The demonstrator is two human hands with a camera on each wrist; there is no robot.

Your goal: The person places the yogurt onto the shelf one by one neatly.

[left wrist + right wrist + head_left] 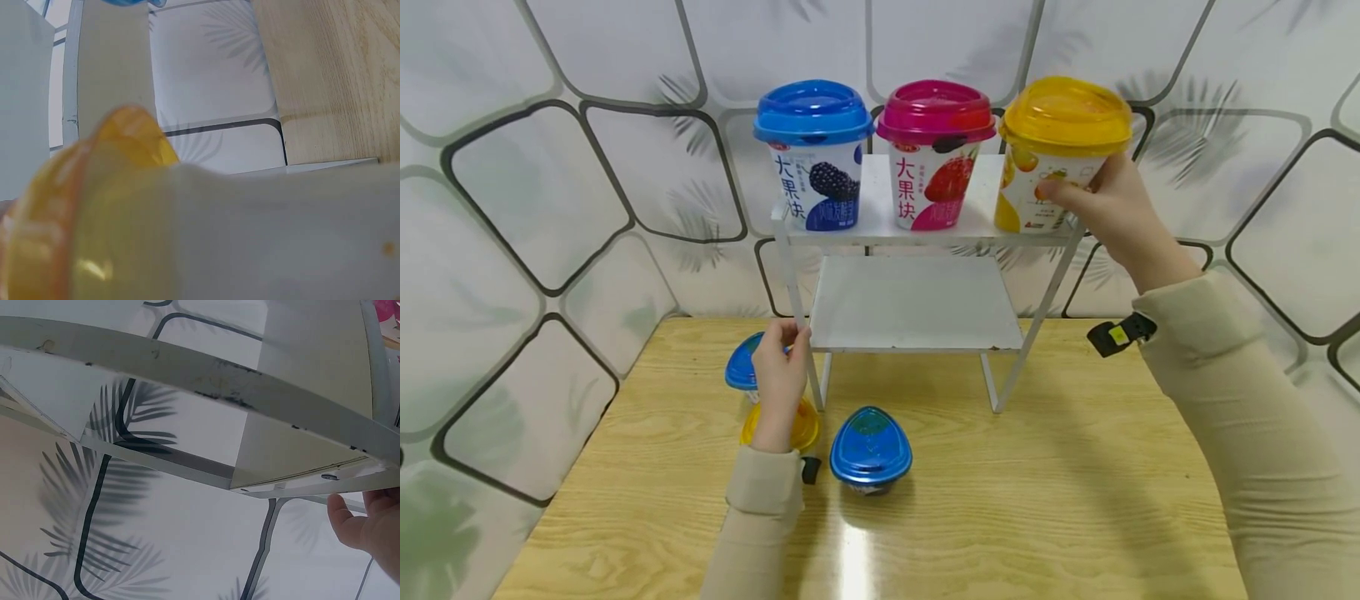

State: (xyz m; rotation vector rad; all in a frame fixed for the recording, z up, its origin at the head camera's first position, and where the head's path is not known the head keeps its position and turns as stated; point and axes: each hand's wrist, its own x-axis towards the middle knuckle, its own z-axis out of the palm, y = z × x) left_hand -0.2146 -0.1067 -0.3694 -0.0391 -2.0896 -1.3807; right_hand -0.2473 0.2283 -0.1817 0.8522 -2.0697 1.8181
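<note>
My right hand point(1112, 204) grips a yellow-lidded yogurt cup point(1056, 196) at the right end of the rack's top shelf, thumb across its front. In the right wrist view only a few fingers point(350, 525) show beside the shelf frame. Lower down, my left hand point(781, 367) pinches the left leg of the white metal rack point(917, 304) with curled fingers. Beneath that wrist is another yellow-lidded cup point(807, 427), which fills the left wrist view up close. A blue-lidded cup point(742, 363) stands behind the left hand, partly hidden by it.
On the top shelf stand a blue-lidded blackberry cup point(812, 158) and a pink-lidded strawberry cup point(936, 158). Another blue-lidded cup point(871, 448) is on the wooden table point(1037, 500) before the rack. A patterned wall point(647, 75) rises behind.
</note>
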